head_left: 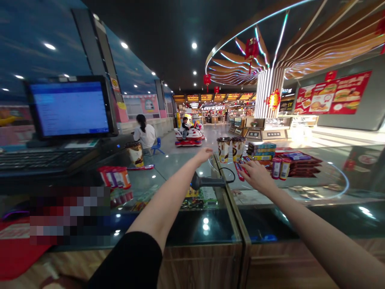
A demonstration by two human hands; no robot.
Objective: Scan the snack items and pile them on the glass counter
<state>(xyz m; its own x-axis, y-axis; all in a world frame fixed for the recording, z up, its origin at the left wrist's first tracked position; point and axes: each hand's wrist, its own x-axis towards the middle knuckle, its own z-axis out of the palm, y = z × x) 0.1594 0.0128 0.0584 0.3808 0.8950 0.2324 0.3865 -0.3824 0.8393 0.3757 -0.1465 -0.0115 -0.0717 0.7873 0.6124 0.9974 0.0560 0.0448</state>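
My left hand (205,155) reaches out over the glass counter, just left of two paper cups (223,150) with dark lids. Its fingers are stretched out with nothing in them. At the near side of those cups, my right hand (255,172) has its fingers apart at the end of some red-wrapped bars (240,170) lying flat; whether it touches them is hard to tell. Beside it are two upright tubes (276,167), purple and yellow, stacked small boxes (261,150) and a pile of dark red packets (303,165). A barcode scanner (207,182) lies below my left forearm.
On the left stand a monitor (70,108), a keyboard (39,160), another lidded cup (136,155) and several coloured tubes (116,176). A raised wooden edge (237,216) divides the glass counter (186,228). Beyond it, a person in white (146,134) sits near a child's ride (189,134).
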